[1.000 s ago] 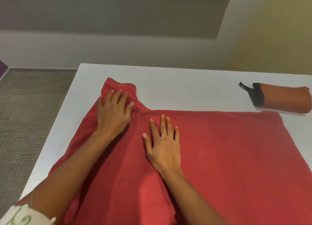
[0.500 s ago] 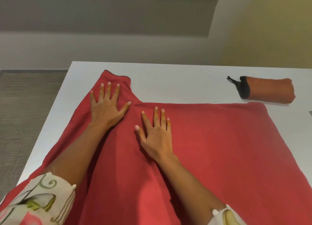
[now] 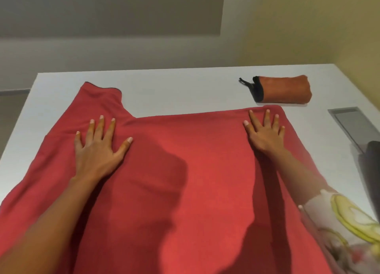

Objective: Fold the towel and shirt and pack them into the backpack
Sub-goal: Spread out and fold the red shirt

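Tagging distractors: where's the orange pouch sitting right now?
In the head view, the orange pouch lies on the white table, far right, just beyond the far edge of the red towel, near the right hand pressing that corner.

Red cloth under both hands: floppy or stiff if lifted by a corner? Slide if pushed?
Likely floppy: the large red fabric towel lies flat on the smooth white table with soft creases. Probably light: it looks thin. Pushed, it may bunch rather than slide whole; the flat left hand and right hand press it down.
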Available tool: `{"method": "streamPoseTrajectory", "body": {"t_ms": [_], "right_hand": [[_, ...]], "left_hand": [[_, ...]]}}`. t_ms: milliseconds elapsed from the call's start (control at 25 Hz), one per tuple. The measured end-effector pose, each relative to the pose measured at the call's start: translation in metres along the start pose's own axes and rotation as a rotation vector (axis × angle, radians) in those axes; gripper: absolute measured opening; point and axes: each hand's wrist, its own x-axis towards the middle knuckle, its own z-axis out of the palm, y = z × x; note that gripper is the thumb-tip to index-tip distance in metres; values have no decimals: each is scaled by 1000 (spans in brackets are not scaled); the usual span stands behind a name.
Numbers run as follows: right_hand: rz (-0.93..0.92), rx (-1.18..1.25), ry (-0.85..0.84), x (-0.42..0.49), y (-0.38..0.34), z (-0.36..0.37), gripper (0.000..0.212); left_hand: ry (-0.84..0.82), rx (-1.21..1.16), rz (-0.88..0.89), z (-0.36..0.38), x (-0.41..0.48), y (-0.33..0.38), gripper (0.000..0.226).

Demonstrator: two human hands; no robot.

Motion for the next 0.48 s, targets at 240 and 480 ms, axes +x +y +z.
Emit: {"method": "streamPoseTrajectory", "body": {"t_ms": [240, 480], "right_hand": [[-31, -63, -1, 16, 40, -15, 69], [-221, -59, 131, -72, 21, 20, 65]], "left_hand": [[-5, 26, -14, 1, 0, 1, 86], [27, 34, -15, -8, -10, 10, 82]]}}
